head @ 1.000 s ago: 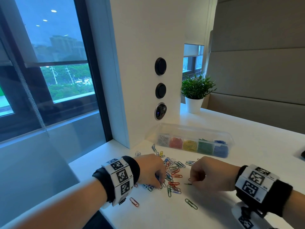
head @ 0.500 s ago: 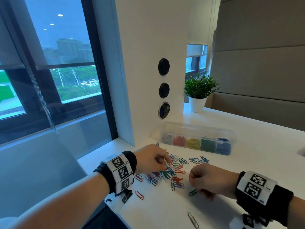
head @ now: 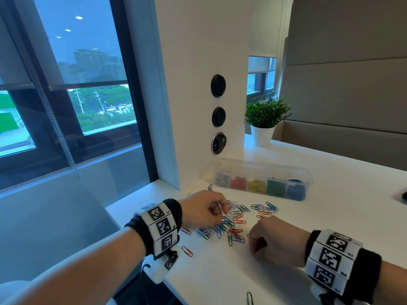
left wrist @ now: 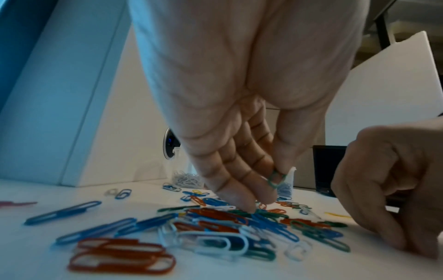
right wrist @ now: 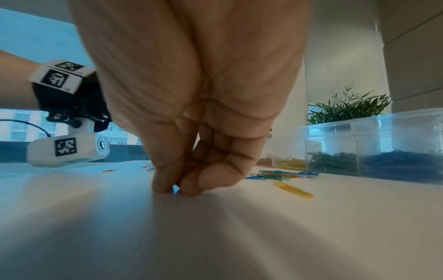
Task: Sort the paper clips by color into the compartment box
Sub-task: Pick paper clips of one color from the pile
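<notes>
The clips are lying in a mixed heap on the surface, between the hands; picking is underway. The left hand is pinching a green clip over the heap; it is calling for the box, green compartment. The right hand is pressing pinched fingertips to the surface; on what, I cannot tell.

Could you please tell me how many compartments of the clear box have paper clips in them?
5. In the box, from window end outward: white clips, red, yellow, green, blue. Nothing suggests a hidden sixth.
</notes>
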Action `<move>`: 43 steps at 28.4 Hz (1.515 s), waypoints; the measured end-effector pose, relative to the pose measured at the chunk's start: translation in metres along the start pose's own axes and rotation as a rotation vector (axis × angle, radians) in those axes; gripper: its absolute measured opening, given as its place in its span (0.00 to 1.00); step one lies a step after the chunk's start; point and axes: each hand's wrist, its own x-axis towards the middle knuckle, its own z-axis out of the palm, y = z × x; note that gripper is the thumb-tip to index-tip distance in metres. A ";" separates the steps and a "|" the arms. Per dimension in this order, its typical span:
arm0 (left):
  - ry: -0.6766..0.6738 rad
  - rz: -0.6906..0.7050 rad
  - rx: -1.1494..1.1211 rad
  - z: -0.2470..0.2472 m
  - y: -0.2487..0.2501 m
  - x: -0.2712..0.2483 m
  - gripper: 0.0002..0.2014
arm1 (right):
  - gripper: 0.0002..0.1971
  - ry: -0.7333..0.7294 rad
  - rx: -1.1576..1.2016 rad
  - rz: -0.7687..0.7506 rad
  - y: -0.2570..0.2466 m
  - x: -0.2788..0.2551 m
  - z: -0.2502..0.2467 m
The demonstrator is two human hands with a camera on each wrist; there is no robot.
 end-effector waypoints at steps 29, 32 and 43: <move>-0.151 -0.094 -0.020 0.039 0.025 -0.050 0.16 | 0.06 0.016 1.554 0.407 0.002 -0.031 -0.009; -0.226 -0.058 0.133 0.049 0.038 -0.053 0.15 | 0.05 0.029 1.248 0.437 -0.005 -0.029 -0.013; -0.292 0.273 0.486 0.058 0.028 -0.056 0.11 | 0.16 -0.069 0.117 -0.007 -0.019 0.023 -0.002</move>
